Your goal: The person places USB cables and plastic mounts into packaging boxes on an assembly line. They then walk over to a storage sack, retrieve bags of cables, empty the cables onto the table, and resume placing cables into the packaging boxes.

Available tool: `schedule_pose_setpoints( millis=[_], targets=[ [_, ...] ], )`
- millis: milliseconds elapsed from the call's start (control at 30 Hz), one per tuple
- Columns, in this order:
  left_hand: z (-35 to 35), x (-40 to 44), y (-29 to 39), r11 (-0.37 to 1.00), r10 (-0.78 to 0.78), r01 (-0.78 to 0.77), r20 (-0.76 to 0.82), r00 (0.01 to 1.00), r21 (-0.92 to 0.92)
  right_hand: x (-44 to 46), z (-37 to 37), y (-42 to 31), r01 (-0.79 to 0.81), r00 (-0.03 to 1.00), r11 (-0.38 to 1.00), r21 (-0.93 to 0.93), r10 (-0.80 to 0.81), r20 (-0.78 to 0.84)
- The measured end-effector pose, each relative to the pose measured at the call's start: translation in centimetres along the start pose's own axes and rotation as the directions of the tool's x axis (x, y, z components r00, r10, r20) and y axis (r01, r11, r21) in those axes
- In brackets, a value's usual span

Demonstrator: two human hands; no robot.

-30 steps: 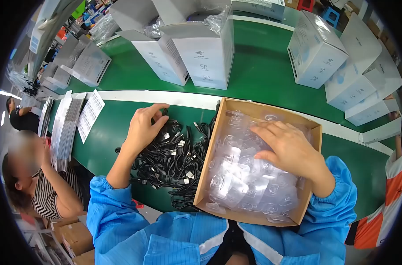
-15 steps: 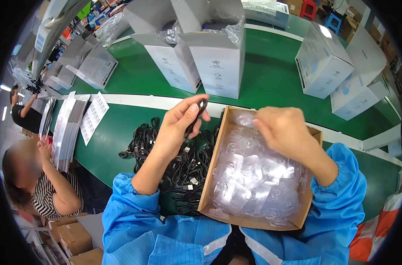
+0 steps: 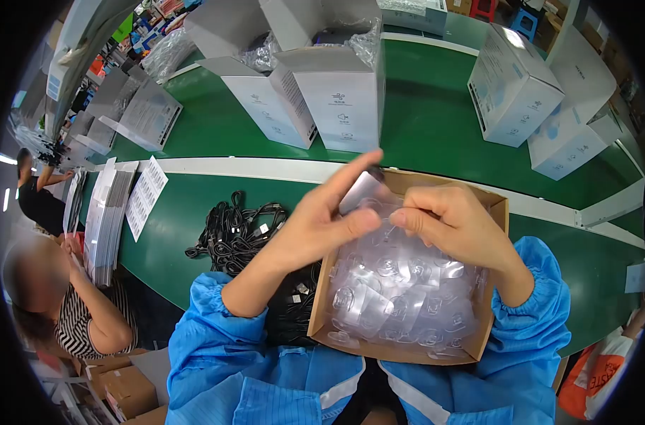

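My left hand (image 3: 319,223) is over the left rim of a shallow cardboard box (image 3: 321,301), thumb and index finger extended. A dark piece of the coiled black cable (image 3: 375,172) shows behind its fingers; the rest is hidden. My right hand (image 3: 453,225), closed in a pinch, grips a clear plastic piece (image 3: 361,193) stretching between both hands above the box. Several similar clear pieces with round moulded outlines (image 3: 389,304) fill the box. Left of it lies a pile of black cables (image 3: 237,230) with light connector ends, partly under my left forearm.
Tall white printed cartons (image 3: 347,106) with raised flaps stand on the green bench behind the box. More cartons (image 3: 513,92) stand at the right. On the left are stacked flat printed sheets (image 3: 110,219) and a label sheet (image 3: 146,198); a person in stripes (image 3: 99,315) sits beside them.
My left hand has moved right, over the box, with the cable. My right hand has drawn back slightly toward me, and the clear plastic piece now spans both hands.
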State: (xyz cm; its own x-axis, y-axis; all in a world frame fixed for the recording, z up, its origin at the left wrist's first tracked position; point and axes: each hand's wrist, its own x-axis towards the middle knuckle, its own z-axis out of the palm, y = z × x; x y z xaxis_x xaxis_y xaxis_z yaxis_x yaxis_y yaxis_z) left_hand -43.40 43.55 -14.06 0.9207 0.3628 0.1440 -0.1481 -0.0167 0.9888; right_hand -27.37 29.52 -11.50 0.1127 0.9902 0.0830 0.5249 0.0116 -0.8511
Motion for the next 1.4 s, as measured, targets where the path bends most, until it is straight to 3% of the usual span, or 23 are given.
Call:
schedule_pose_setpoints(
  millis=[67,167,233,300,367,467,567,800,900,1067,1167,1233,1300,1333,1400],
  targets=[
    [0.4,0.0,-0.1,0.993,0.008,-0.022,0.115,0.993,0.119,-0.1,0.1,0.3,0.046,0.999,0.999,-0.019,-0.046,-0.024],
    [0.6,-0.1,0.6,0.996,-0.067,0.06,0.105,0.992,0.066,-0.3,0.5,0.4,0.145,0.984,0.97,-0.196,-0.163,-0.078],
    [0.2,-0.1,0.8,0.995,-0.093,0.088,0.086,0.992,0.051,-0.5,0.4,0.6,0.128,0.988,0.962,-0.241,-0.144,-0.049],
    [-0.5,0.3,0.3,0.995,-0.051,0.043,-0.093,0.994,-0.086,-0.7,-0.1,1.1,0.067,0.998,0.941,-0.331,-0.068,0.009],
    [-1.6,0.4,0.8,0.99,-0.021,-0.008,-0.203,0.979,-0.142,-0.5,0.1,1.8,0.107,0.992,0.928,-0.357,-0.121,-0.019],
    [-3.6,0.4,1.7,0.906,-0.073,-0.085,-0.352,0.933,-0.414,-0.5,0.5,1.7,0.139,0.983,0.905,-0.401,-0.175,-0.056],
    [-7.1,-0.7,1.7,0.865,-0.02,-0.225,-0.479,0.878,-0.449,-1.0,-0.3,-1.1,-0.085,0.986,0.912,-0.401,0.02,-0.163],
    [-12.9,-10.8,6.2,0.755,0.081,-0.493,-0.685,0.724,-0.432,-3.2,0.1,-3.7,-0.007,0.978,0.984,-0.179,-0.03,-0.207],
    [-12.8,-15.9,7.0,0.76,0.229,-0.602,-0.766,0.601,-0.244,-5.4,1.0,-5.3,-0.013,0.987,0.963,-0.27,-0.031,-0.156],
    [-13.3,-21.9,6.2,0.627,0.142,-0.665,-0.78,0.61,-0.406,-7.3,2.1,-7.5,-0.013,0.998,0.938,-0.347,-0.011,-0.067],
    [-13.0,-23.4,5.8,0.713,0.075,-0.66,-0.91,0.408,-0.237,-7.7,3.7,-8.7,0.006,1.0,0.924,-0.383,-0.002,0.013],
    [-13.4,-24.4,5.2,0.724,0.072,-0.652,-0.915,0.397,-0.225,-7.5,4.9,-9.4,0.029,0.999,0.915,-0.403,-0.021,0.025],
    [-14.6,-24.9,4.1,0.755,0.001,-0.604,-0.921,0.389,-0.255,-6.8,6.5,-10.0,0.235,0.94,0.881,-0.411,-0.097,0.328],
    [-15.7,-25.1,3.6,0.75,0.017,-0.614,-0.92,0.392,-0.248,-6.2,7.9,-10.5,0.243,0.941,0.875,-0.419,-0.109,0.32],
    [-18.4,-25.7,2.7,0.727,0.027,-0.599,-0.856,0.516,-0.337,-5.1,10.9,-11.5,0.615,0.756,0.658,-0.435,-0.334,0.563]
  ],
)
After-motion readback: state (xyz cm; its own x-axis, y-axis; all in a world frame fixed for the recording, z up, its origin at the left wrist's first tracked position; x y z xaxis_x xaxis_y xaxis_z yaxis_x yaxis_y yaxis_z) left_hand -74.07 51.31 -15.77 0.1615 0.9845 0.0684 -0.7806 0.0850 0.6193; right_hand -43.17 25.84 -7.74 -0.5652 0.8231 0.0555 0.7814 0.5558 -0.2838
